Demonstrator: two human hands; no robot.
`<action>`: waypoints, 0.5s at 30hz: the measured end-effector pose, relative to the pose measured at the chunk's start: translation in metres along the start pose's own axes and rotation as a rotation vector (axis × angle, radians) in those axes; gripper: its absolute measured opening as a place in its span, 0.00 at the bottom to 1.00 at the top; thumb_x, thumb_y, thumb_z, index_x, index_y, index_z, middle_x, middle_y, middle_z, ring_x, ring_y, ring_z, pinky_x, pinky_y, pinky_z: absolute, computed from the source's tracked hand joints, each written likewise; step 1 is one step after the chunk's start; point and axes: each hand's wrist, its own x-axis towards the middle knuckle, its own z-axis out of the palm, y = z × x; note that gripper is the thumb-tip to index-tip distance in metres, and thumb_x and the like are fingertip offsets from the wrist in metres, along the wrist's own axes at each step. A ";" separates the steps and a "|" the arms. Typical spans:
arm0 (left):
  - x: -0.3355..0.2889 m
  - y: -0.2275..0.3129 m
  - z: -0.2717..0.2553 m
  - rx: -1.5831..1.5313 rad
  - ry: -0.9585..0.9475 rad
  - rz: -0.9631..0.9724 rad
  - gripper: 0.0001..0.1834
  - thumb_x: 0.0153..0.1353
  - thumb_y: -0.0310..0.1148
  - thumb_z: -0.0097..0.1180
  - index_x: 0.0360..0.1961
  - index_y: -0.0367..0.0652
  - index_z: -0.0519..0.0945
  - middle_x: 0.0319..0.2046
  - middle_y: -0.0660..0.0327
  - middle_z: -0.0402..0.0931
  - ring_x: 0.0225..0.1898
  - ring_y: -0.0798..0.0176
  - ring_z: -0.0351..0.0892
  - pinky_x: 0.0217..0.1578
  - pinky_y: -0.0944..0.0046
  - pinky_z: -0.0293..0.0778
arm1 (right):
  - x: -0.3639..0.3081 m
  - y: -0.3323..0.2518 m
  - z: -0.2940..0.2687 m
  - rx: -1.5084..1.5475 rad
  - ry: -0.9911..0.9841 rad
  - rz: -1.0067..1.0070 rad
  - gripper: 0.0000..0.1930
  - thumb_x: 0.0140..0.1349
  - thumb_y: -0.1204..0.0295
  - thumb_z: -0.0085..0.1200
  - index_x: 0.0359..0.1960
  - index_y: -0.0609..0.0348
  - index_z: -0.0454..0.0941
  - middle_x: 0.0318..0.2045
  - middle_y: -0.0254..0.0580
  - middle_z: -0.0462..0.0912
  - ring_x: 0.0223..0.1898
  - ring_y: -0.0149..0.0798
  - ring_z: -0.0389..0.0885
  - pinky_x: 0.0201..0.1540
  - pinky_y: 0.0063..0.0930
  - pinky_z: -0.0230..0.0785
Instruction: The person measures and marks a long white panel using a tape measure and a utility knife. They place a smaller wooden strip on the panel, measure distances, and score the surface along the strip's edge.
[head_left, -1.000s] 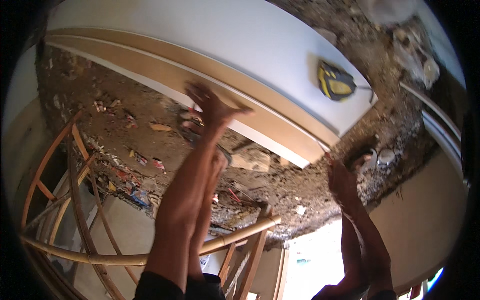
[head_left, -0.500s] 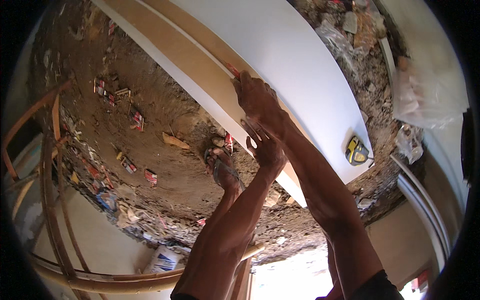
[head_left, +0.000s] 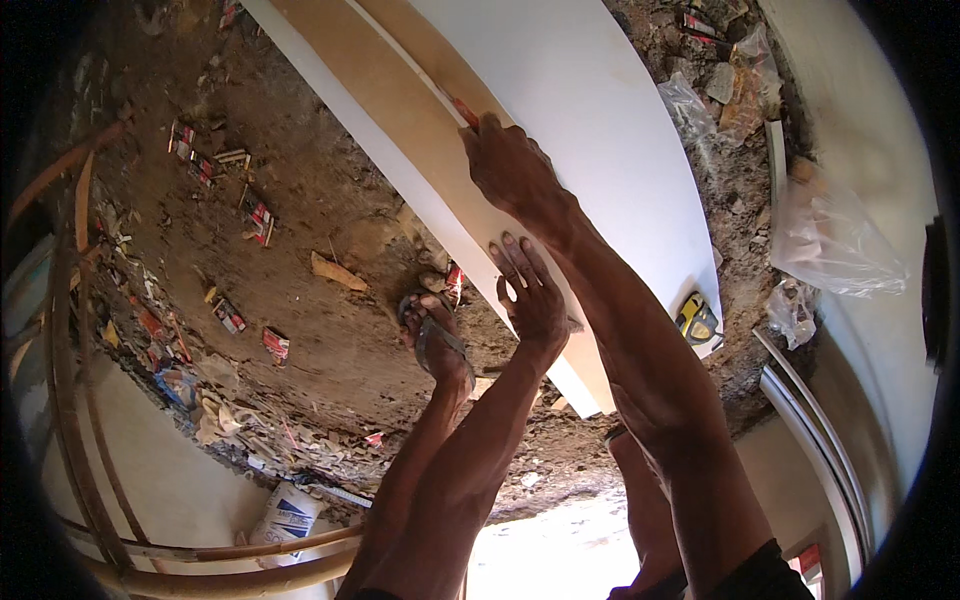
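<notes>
A long board (head_left: 440,170) with a brown face and white edge lies slantwise over a wide white panel (head_left: 590,130). A pale line runs lengthwise along the brown face. My right hand (head_left: 512,170) is closed round what looks like a red utility knife (head_left: 462,112); only its red end shows, at that line. Closer to me, my left hand (head_left: 535,305) lies flat on the brown face with fingers spread, beneath the right forearm. A yellow and black tape measure (head_left: 698,318) sits on the white panel's near right corner.
My sandalled foot (head_left: 437,338) stands on the dirt floor beside the board. Small red packets (head_left: 275,345) and wood scraps (head_left: 337,271) litter the ground. Plastic bags (head_left: 835,235) and metal channels (head_left: 815,440) are at the right wall; wooden poles (head_left: 75,400) stand at left.
My right hand has slid farther away along the board with the red knife, leaving my left fingers more exposed. My left hand stays flat on the board. The whole view has shifted slightly.
</notes>
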 end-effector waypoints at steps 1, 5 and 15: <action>0.000 0.001 -0.003 0.017 0.006 0.001 0.84 0.21 0.65 0.78 0.71 0.24 0.45 0.72 0.31 0.39 0.73 0.31 0.41 0.62 0.45 0.53 | 0.000 0.011 0.010 -0.101 0.029 -0.084 0.16 0.73 0.63 0.42 0.43 0.69 0.71 0.28 0.58 0.76 0.26 0.57 0.82 0.34 0.47 0.78; 0.000 -0.001 0.002 0.011 -0.015 -0.028 0.84 0.20 0.64 0.78 0.72 0.26 0.44 0.72 0.32 0.38 0.73 0.31 0.42 0.62 0.44 0.56 | 0.003 -0.003 0.001 -0.194 -0.047 -0.113 0.15 0.72 0.66 0.43 0.43 0.69 0.73 0.30 0.52 0.74 0.29 0.50 0.82 0.35 0.40 0.80; -0.001 -0.002 0.002 0.107 0.119 -0.012 0.81 0.21 0.62 0.79 0.71 0.26 0.48 0.72 0.32 0.37 0.73 0.31 0.42 0.61 0.42 0.57 | -0.023 -0.002 -0.019 -0.140 -0.230 -0.013 0.16 0.71 0.64 0.44 0.43 0.68 0.73 0.40 0.63 0.80 0.43 0.56 0.84 0.42 0.47 0.79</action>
